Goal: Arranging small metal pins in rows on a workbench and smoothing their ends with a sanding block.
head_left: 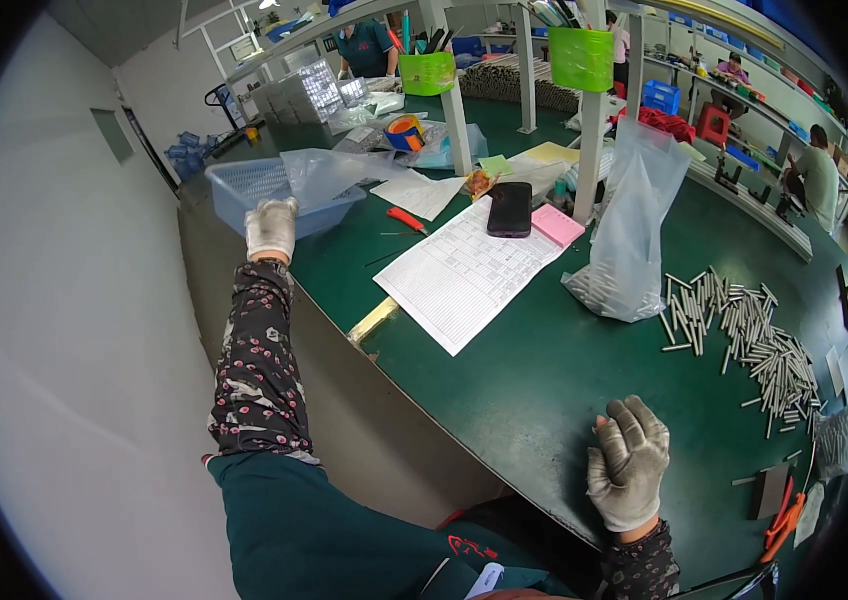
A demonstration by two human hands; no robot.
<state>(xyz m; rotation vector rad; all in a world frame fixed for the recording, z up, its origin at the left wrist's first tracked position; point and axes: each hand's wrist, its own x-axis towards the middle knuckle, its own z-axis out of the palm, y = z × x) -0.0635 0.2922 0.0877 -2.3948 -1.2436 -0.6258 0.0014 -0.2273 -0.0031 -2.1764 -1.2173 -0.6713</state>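
A blue plastic basket (322,222) sits at the desk's left edge, seeming to overhang it, with clear plastic film draped into it. The left hand (272,228), in a soiled white glove, has its grip bent over the near rim, probably to steady or shift the basket. The gloved right hand (630,462) is at the desk (504,400), its grip loosely curled and apparently holding nothing. Beyond it, slim metal pins (776,368) lie spread, likely to keep them within reach. A translucent bag (629,235) stands beside them, perhaps weighted by its contents. A phone (511,210) and a pink notepad (558,226) rest on a printed form (459,285), which they may hold flat.
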